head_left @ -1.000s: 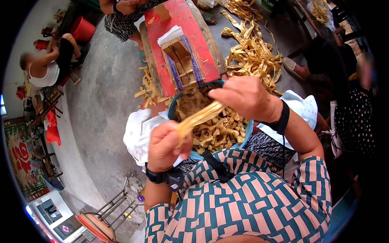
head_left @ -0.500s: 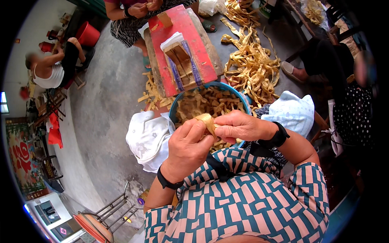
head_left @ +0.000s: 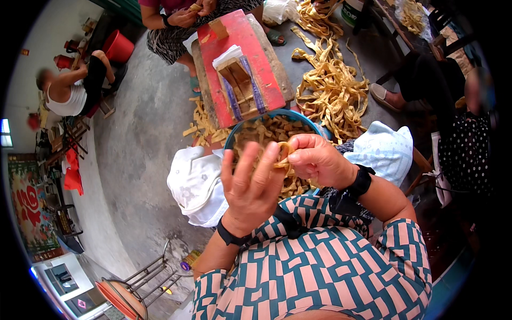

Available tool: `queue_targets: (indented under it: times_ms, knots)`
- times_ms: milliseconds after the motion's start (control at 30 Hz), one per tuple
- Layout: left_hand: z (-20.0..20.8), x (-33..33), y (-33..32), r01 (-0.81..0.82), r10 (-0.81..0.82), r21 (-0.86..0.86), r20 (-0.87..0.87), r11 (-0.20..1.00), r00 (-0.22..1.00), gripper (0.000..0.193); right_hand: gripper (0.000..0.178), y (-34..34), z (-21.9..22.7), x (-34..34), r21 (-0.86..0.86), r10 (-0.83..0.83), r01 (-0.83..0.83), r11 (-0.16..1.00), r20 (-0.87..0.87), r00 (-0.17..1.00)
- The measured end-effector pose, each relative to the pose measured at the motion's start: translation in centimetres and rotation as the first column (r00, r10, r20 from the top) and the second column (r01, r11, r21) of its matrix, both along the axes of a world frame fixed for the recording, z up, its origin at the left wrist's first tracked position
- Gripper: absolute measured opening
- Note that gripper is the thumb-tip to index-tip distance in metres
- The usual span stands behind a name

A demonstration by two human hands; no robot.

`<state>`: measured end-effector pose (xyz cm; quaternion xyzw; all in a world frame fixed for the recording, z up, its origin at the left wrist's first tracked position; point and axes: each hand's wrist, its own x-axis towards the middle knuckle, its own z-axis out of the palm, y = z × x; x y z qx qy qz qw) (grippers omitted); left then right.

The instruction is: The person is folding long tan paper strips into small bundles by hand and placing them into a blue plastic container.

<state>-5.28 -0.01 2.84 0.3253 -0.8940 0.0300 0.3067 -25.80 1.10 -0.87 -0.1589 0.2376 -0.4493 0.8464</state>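
Observation:
My right hand [head_left: 320,161] pinches a flat yellow strip [head_left: 285,156] that curls into a small loop. Against the loop's other side is my left hand [head_left: 253,180], its fingers stretched up and spread, slightly smeared by motion; its thumb is hidden. Both hands are over a blue tub [head_left: 230,140], which holds many short, folded yellow-brown pieces [head_left: 298,128]. Beyond the tub stands a low red-topped table [head_left: 269,69] carrying a wooden holder [head_left: 234,74] with white paper in it.
Long yellow strips [head_left: 333,90] lie heaped on the floor at the right. Short pieces [head_left: 201,125] are scattered left of the table. White cloth [head_left: 194,186] and pale blue cloth [head_left: 385,149] flank the tub. Other people sit across the table, at the far left and at the right.
My left hand's fingers have uncurled from the strip and spread upward. The right hand still pinches the strip, which now shows as an open loop.

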Motion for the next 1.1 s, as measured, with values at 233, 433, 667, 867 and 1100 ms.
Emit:
queue_targets:
  times_ms: [233,433,667,867,1100]
  knots:
    - [-0.6,0.7,-0.7,-0.087,0.104,0.127,-0.135,0.988,0.985,0.021,0.011,-0.2,-0.7,0.4,-0.459,-0.126,-0.085,0.884,-0.409,0.904]
    - [-0.9,1.2,-0.1,0.099,-0.084,0.164,-0.097,0.981,0.992,0.016,0.028,0.0,-1.2,-0.6,-0.335,-0.139,-0.101,0.937,-0.621,0.771]
    - [-2.6,0.3,-0.4,0.123,0.008,0.515,-0.245,0.848,0.97,0.013,0.037,0.1,-0.3,-0.4,-0.296,-0.034,-0.12,0.948,-0.467,0.884]
    - [-2.5,0.7,-0.3,0.397,0.445,0.903,-0.428,0.166,0.787,0.01,0.037,0.2,-1.0,0.4,-0.534,-0.292,-0.168,0.829,-0.669,0.684]
    - [-2.8,3.0,-1.8,0.524,0.64,0.834,-0.5,0.174,0.584,0.008,0.036,-0.5,-0.4,-2.9,-0.526,-0.277,-0.337,0.781,-0.775,0.568]
